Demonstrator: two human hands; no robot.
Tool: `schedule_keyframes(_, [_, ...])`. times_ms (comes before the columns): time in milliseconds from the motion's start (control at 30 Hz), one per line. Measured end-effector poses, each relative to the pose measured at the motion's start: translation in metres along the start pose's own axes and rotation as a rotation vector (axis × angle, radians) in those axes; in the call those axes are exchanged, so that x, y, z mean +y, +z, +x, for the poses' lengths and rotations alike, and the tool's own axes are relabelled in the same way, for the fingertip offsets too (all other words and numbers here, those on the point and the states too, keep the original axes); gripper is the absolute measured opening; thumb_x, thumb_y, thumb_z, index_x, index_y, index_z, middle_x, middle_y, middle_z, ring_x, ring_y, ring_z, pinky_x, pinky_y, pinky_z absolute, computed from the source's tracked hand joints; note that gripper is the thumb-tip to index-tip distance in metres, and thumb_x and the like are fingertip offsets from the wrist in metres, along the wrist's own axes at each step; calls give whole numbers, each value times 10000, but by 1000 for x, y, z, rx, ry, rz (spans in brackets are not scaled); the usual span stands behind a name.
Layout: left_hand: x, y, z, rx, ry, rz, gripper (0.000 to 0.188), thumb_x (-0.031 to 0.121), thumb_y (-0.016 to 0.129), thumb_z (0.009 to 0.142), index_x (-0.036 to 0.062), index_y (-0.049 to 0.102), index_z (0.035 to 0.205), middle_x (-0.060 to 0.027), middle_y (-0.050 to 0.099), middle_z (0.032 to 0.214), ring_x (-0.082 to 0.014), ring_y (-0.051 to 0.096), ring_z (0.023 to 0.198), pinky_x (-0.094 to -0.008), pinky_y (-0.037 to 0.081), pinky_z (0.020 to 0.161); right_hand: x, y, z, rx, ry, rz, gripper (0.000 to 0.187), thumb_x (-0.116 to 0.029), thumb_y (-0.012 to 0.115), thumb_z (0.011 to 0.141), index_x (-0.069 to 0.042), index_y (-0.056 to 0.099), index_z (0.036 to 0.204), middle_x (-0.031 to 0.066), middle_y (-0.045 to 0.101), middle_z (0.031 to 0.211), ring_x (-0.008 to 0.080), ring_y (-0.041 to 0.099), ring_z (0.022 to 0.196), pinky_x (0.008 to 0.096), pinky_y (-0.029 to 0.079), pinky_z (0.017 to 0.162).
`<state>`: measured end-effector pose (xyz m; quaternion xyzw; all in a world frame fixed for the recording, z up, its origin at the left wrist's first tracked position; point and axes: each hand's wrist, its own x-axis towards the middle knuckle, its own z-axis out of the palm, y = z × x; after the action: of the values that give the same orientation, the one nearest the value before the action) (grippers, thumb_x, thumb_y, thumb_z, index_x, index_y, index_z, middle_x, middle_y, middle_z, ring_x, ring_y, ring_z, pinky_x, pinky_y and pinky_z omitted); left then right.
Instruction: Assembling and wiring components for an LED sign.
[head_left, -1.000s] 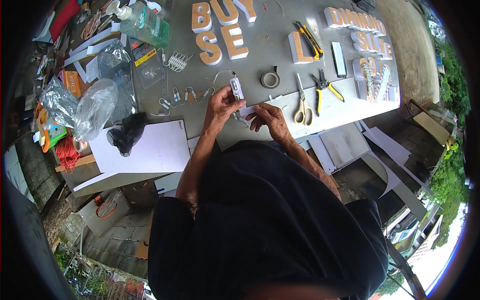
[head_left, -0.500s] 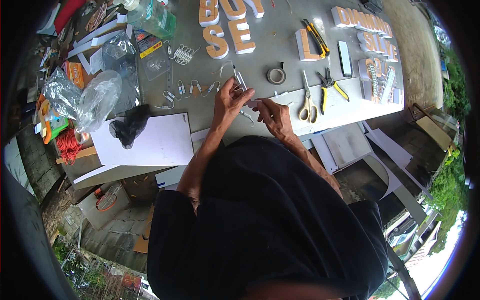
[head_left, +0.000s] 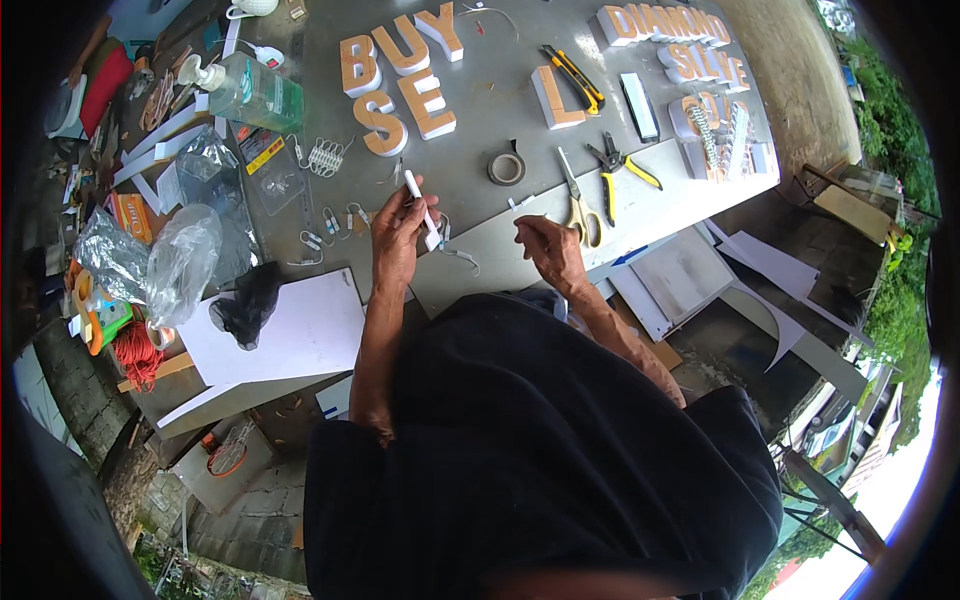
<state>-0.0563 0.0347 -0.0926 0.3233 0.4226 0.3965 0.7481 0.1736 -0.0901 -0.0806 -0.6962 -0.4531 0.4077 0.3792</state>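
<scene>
My left hand (head_left: 399, 228) grips a slim white piece (head_left: 413, 186) that stands up from between thumb and fingers. Its lower end shows by the palm, next to a thin wire (head_left: 460, 255). My right hand (head_left: 553, 252) is apart from it, just this side of the scissors (head_left: 580, 205), with fingers curled together. Whatever the right fingers hold, if anything, is too small to make out. Left of my left hand lies a string of small white modules on wire (head_left: 333, 222). A roll of dark tape (head_left: 506, 168) rests on the table between and beyond my hands.
Letter-shaped blocks with tan tops (head_left: 432, 105) stand at the back. A yellow-black cutter (head_left: 575, 80), a phone-like slab (head_left: 640, 107) and yellow-handled pliers (head_left: 622, 172) lie right. At left are a pump bottle (head_left: 255, 92), plastic bags (head_left: 185, 262), a white board (head_left: 290, 330) and red cord (head_left: 140, 352).
My right hand has come away from the white piece, leaving it in my left hand alone. The view has turned, so the table's things appear shifted left.
</scene>
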Motion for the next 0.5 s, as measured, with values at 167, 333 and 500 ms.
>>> schedule_keyframes(167, [5,-4,-4,-30,39,-63,403,187,587,1028,-8,566,1380,-76,675,1032,-130,631,849,-278,527,745,12,-42,6,159,42,-84,204,-127,623,952,11,708,1076,111,735,814,172,703,653,292,551,631])
schedule_keyframes(333, [0,-2,-12,-29,57,-202,426,236,565,1040,-45,564,1360,-90,658,1020,-161,611,835,-296,509,732,10,-81,33,346,-70,-244,158,-93,670,922,5,722,1034,130,724,847,214,715,734,317,554,682])
schedule_keyframes(500, [0,17,-19,-70,21,-448,466,294,548,1048,-52,552,1359,-94,623,1027,-184,601,841,-304,503,717,-4,-120,140,365,-307,-497,170,-138,641,913,-51,725,1032,139,687,905,305,666,852,400,536,770])
